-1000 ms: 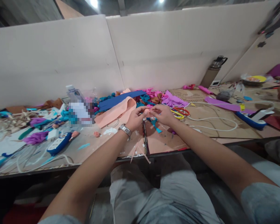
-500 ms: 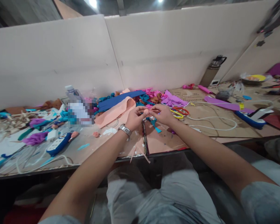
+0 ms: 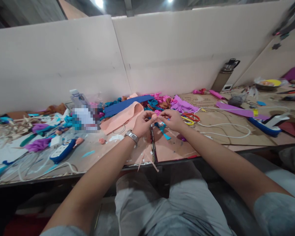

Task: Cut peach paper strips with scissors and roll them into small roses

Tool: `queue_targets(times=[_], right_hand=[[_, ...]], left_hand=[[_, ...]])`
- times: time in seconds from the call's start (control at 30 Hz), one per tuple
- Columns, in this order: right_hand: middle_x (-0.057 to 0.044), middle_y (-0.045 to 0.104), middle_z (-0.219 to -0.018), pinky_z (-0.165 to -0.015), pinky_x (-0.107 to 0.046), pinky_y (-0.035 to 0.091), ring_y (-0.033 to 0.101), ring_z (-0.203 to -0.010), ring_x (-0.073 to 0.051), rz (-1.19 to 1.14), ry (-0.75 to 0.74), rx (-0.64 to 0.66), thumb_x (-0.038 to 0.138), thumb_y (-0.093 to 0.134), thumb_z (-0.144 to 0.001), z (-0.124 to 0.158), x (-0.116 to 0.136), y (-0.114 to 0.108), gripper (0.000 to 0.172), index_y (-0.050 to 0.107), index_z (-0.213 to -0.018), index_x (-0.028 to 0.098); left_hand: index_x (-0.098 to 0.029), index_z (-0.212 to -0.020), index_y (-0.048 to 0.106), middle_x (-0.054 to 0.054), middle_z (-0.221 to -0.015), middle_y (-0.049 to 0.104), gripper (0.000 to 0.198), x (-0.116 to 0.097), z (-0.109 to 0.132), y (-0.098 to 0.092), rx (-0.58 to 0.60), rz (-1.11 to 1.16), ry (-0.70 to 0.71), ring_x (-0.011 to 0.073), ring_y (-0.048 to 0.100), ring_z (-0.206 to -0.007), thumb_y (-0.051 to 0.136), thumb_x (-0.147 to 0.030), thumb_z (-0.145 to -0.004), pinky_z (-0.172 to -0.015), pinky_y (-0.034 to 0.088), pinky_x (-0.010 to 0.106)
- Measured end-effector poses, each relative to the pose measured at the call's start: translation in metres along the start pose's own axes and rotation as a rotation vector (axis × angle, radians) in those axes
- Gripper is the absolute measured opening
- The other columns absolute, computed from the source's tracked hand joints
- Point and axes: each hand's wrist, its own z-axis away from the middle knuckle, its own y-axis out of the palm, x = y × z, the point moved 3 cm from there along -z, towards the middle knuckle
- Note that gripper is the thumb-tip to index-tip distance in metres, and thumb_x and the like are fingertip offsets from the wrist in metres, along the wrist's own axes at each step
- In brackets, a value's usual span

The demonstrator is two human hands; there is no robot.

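Both my hands meet above the middle of the table. My left hand [image 3: 143,124], with a metal watch on its wrist, is closed in a pinch on a small pink rolled piece [image 3: 154,116]. My right hand [image 3: 171,119] pinches the same pink piece from the other side. Below them lie a teal scrap [image 3: 163,130] and a long peach strip [image 3: 124,118]. Yellow and red scissors [image 3: 189,118] rest just right of my right hand.
Coloured scraps [image 3: 162,102] are heaped at the back. A plastic bottle [image 3: 78,100] and a blue and white power strip [image 3: 62,151] stand on the left. Another power strip [image 3: 267,125], white cables, a metal flask [image 3: 225,76] and a bowl [image 3: 266,84] lie right.
My hands stay together on the pink piece, with only small finger shifts. A person's hand at the far right edge has moved out of sight.
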Motion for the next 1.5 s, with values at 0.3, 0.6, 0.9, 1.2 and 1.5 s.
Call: queue_targets(times=[0.3,0.6,0.9,1.2,1.5], right_hand=[[-0.006,0.076,-0.087,-0.071,-0.031,0.049,0.069,-0.079,-0.021,-0.012,0.001,0.012,0.04,0.064,-0.091,0.0004,-0.0003,-0.001,0.023,0.074,-0.092,0.018],[-0.005,0.075,-0.082,-0.066,-0.029,0.047,0.067,-0.074,-0.019,-0.006,0.004,0.015,0.035,0.064,-0.09,0.0005,0.0003,0.0,0.02,0.073,-0.086,0.018],[-0.004,0.075,-0.08,-0.065,-0.029,0.047,0.066,-0.072,-0.019,-0.018,0.024,0.008,0.032,0.064,-0.088,0.0005,0.0017,-0.0007,0.016,0.072,-0.085,0.019],[-0.005,0.075,-0.08,-0.066,-0.028,0.047,0.067,-0.072,-0.019,-0.03,0.033,-0.006,0.035,0.064,-0.088,-0.0001,0.0036,-0.0016,0.019,0.073,-0.086,0.018],[-0.004,0.074,-0.079,-0.064,-0.028,0.045,0.066,-0.072,-0.019,-0.018,0.049,-0.004,0.043,0.065,-0.09,0.0008,0.0014,-0.0005,0.026,0.073,-0.085,0.018]], left_hand=[[-0.015,-0.097,0.072,0.007,-0.095,0.071,0.039,0.0026,-0.0015,-0.0004,-0.019,0.071,-0.081,0.0179,0.063,-0.087,0.077,-0.05,-0.08,-0.082,0.05,0.032],[-0.016,-0.103,0.072,0.007,-0.099,0.072,0.041,0.0059,-0.0003,0.0001,0.029,0.127,-0.097,0.0183,0.064,-0.09,0.079,-0.048,-0.078,-0.085,0.05,0.033],[-0.018,-0.103,0.073,0.007,-0.102,0.074,0.038,0.0094,-0.001,0.0006,0.051,0.147,-0.083,0.0186,0.066,-0.095,0.081,-0.046,-0.078,-0.089,0.052,0.034],[-0.018,-0.104,0.07,0.008,-0.106,0.074,0.041,0.0052,0.0001,0.0023,0.045,0.226,-0.113,0.0198,0.069,-0.099,0.083,-0.046,-0.077,-0.091,0.053,0.035],[-0.016,-0.096,0.069,0.008,-0.099,0.075,0.042,0.0019,0.0008,0.0007,0.033,0.133,-0.086,0.0196,0.07,-0.093,0.083,-0.049,-0.075,-0.088,0.054,0.036]])
